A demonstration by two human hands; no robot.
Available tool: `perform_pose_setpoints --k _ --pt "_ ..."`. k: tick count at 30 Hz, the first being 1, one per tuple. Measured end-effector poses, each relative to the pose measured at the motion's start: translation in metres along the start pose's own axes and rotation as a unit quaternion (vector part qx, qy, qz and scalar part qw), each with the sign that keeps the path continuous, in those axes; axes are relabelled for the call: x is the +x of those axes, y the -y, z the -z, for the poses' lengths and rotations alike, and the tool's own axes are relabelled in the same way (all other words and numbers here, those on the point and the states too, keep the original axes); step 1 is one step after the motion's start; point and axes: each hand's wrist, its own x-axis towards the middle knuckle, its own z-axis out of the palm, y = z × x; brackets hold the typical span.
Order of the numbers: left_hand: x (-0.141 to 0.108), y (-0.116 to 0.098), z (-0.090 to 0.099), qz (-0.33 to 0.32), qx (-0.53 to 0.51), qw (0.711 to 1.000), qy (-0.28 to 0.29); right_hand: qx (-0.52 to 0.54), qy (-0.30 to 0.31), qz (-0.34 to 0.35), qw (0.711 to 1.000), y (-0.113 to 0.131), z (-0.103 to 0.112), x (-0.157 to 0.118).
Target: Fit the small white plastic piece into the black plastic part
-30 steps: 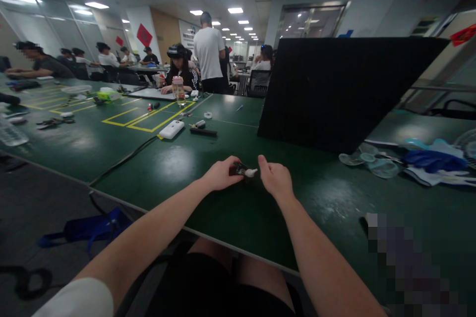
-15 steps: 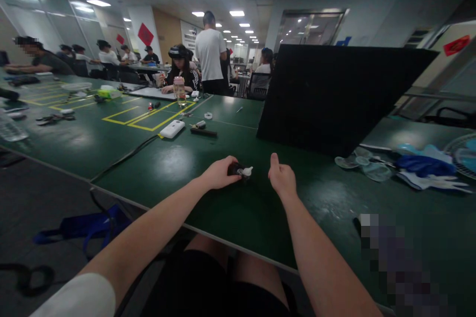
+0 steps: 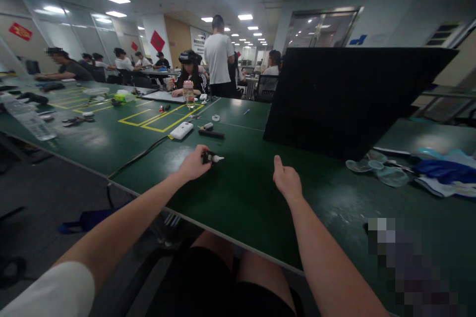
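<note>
My left hand (image 3: 195, 163) is closed around a small dark object with a white pointed tip (image 3: 215, 158), just above the green table. The tip points right, and most of the dark part is hidden by my fingers. Well to the right, my right hand (image 3: 287, 179) is held over the table with its thumb raised and its fingers folded in. Nothing shows in it. Beyond my left hand lie a dark bar (image 3: 211, 133), a small metallic cylinder (image 3: 208, 126) and a white box-shaped device (image 3: 181, 131).
A large black panel (image 3: 353, 101) stands slanted at the right. Beside it are a pale fan-bladed piece (image 3: 377, 166) and blue-and-white gloves (image 3: 446, 172). A pink-lided bottle (image 3: 188, 94) stands farther back, near a seated person. A clear plastic bottle (image 3: 31, 119) lies at left.
My left hand has moved left with the dark, white-tipped object, away from my right hand. My right hand keeps its pose. The view has turned slightly left.
</note>
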Motion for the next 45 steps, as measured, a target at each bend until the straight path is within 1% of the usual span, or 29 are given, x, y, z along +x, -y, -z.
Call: perform_pose_setpoints --k 3,5,7,9,12,14,16,18,19,21,23,24,25,26,28,31,33,35,37,39,40,42,43,45 --pt "-0.005 0.029 0.031 -0.007 0.096 0.995 -0.019 -0.010 0.006 0.001 1.000 0.001 -0.001 0.000" --pt "-0.009 0.045 0.048 -0.040 0.150 0.988 -0.029 -0.016 0.014 0.002 1.000 0.003 -0.001 0.000" --pt "-0.012 0.057 0.061 -0.083 0.177 0.980 -0.032 -0.023 0.022 -0.001 1.000 0.004 -0.001 0.000" --pt "-0.014 0.065 0.069 -0.119 0.189 0.975 -0.016 -0.029 0.028 -0.002 0.999 0.004 -0.001 0.000" --pt "-0.015 0.071 0.076 -0.147 0.211 0.966 0.006 -0.042 0.032 -0.001 0.999 0.003 -0.001 0.000" --pt "-0.016 0.074 0.079 -0.153 0.217 0.964 0.000 -0.058 0.036 -0.007 0.998 0.003 -0.002 0.001" --pt "-0.017 0.077 0.081 -0.147 0.206 0.967 -0.019 -0.069 0.042 -0.013 0.997 0.002 -0.004 0.003" --pt "-0.018 0.082 0.083 -0.122 0.191 0.973 -0.047 -0.073 0.050 -0.015 0.996 0.002 -0.004 0.004" --pt "-0.017 0.086 0.083 -0.098 0.183 0.976 -0.066 -0.073 0.052 -0.017 0.996 0.001 -0.005 0.005" --pt "-0.014 0.094 0.081 -0.026 0.155 0.980 -0.126 -0.074 0.055 -0.023 0.995 0.001 -0.005 0.007" --pt "-0.007 0.101 0.076 0.060 0.090 0.975 -0.194 -0.074 0.056 -0.026 0.995 0.000 -0.005 0.009" --pt "-0.003 0.103 0.072 0.098 0.045 0.970 -0.218 -0.074 0.057 -0.025 0.995 -0.001 -0.005 0.010" --pt "0.003 0.104 0.067 0.128 -0.005 0.965 -0.231 -0.074 0.059 -0.023 0.995 -0.001 -0.005 0.010" --pt "0.009 0.103 0.060 0.149 -0.054 0.960 -0.230 -0.075 0.062 -0.021 0.995 -0.002 -0.005 0.010" --pt "0.022 0.096 0.045 0.169 -0.129 0.954 -0.210 -0.082 0.066 -0.018 0.994 -0.001 -0.005 0.010" --pt "0.040 0.075 0.021 0.162 -0.169 0.958 -0.166 -0.086 0.068 -0.015 0.994 0.000 -0.004 0.007" --pt "0.050 0.055 0.004 0.140 -0.175 0.968 -0.111 -0.086 0.066 -0.013 0.994 0.000 -0.003 0.006" --pt "0.055 0.032 -0.016 0.104 -0.166 0.980 -0.032 -0.094 0.072 -0.008 0.993 0.000 -0.003 0.005" --pt "0.055 0.005 -0.038 0.055 -0.135 0.988 0.041 -0.115 0.095 -0.004 0.989 0.001 -0.004 0.005" --pt "0.051 -0.026 -0.062 0.001 -0.101 0.991 0.090 -0.142 0.110 0.003 0.984 0.002 -0.005 0.005" --pt "0.047 -0.042 -0.074 -0.023 -0.089 0.990 0.111 -0.154 0.105 0.010 0.982 0.002 -0.005 0.005" --pt "0.039 -0.073 -0.097 -0.064 -0.079 0.984 0.145 -0.168 0.077 0.021 0.983 0.003 -0.005 0.005" --pt "0.035 -0.087 -0.106 -0.075 -0.078 0.981 0.159 -0.168 0.060 0.022 0.984 0.003 -0.004 0.006" --pt "0.027 -0.109 -0.120 -0.069 -0.089 0.978 0.178 -0.162 0.036 0.008 0.986 0.002 -0.002 0.006"
